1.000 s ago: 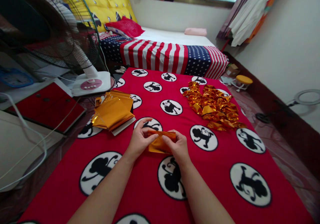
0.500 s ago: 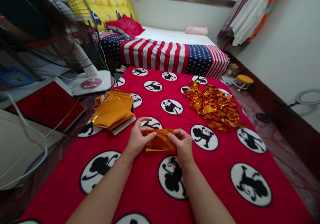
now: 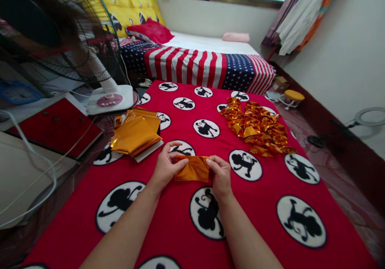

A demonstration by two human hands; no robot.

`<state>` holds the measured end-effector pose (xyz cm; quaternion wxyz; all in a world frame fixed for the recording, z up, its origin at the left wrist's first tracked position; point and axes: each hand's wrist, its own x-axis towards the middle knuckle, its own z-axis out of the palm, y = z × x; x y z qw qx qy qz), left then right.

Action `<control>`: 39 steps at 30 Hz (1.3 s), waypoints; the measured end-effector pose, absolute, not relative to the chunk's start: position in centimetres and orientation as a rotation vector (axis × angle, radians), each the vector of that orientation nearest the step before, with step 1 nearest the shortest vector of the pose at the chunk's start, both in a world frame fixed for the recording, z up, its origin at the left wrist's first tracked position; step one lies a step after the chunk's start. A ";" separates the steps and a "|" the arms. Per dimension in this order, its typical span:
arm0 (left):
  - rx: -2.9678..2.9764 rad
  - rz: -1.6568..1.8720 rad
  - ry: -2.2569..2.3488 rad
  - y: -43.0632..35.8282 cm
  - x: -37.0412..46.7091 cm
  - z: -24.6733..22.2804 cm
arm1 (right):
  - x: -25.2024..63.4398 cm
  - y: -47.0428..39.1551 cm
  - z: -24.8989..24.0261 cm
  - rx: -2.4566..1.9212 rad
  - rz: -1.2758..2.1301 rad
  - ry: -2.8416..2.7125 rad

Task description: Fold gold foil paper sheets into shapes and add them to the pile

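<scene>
A folded sheet of gold foil paper (image 3: pixel 193 170) is stretched between my hands, just above the red cloth. My left hand (image 3: pixel 168 165) pinches its left end, thumb on top and the forefinger raised a little. At the upper right corner, my right hand (image 3: pixel 221 172) grips the sheet between thumb and fingers. To the left lies a loose stack of flat gold foil sheets (image 3: pixel 136 134), with a pale edge showing beneath. On the right, several folded gold foil pieces (image 3: pixel 255 128) sit heaped in rows.
Both hands work over a red cloth (image 3: pixel 252 221) printed with black monkeys in white circles. A fan (image 3: pixel 111 98) stands at the left, near a red-topped box (image 3: pixel 60 124) and loose white cables. Beyond is a bed (image 3: pixel 195 66); a yellow stool (image 3: pixel 294 96) stands far right.
My right thumb has slid rightward along the top edge to the corner of the foil sheet. My left hand has stayed nearly still.
</scene>
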<state>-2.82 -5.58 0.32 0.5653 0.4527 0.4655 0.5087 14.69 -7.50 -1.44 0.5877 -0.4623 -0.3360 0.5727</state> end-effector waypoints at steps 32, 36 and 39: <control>1.187 1.123 1.043 -5.3 -3.0 -0.1 | 13.9 -7.3 -0.8 -1.189 1.202 -1.210; 1.216 1.124 1.034 -5.3 -3.0 -0.3 | 13.9 -7.3 -0.9 -1.183 1.185 -1.199; 1.229 1.119 1.028 -5.4 -2.9 -0.3 | 13.9 -7.3 -1.0 -1.173 1.161 -1.202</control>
